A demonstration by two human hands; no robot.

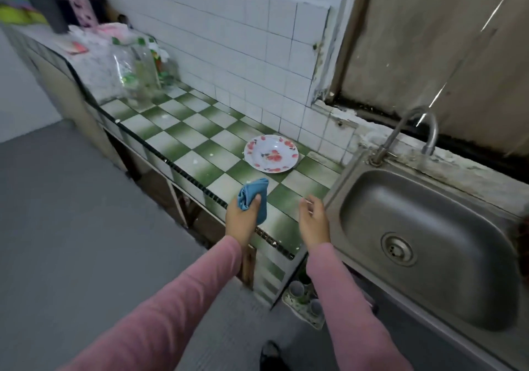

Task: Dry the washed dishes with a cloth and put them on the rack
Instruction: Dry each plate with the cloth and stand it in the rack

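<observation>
A white plate with red flower prints (271,153) lies alone on the green-and-white checkered counter (200,147), near the tiled wall. My left hand (242,217) grips a bunched blue cloth (253,196) over the counter's front edge, in front of the plate. My right hand (314,218) hovers beside it with relaxed, slightly spread fingers and holds nothing. Both hands are apart from the plate. No rack shows on the counter.
A steel sink (423,233) with a curved tap (412,133) lies to the right. Clear plastic bags and bottles (140,70) crowd the counter's far left. Under the counter a small tray with cups (305,299) stands on the floor. Grey floor spreads to the left.
</observation>
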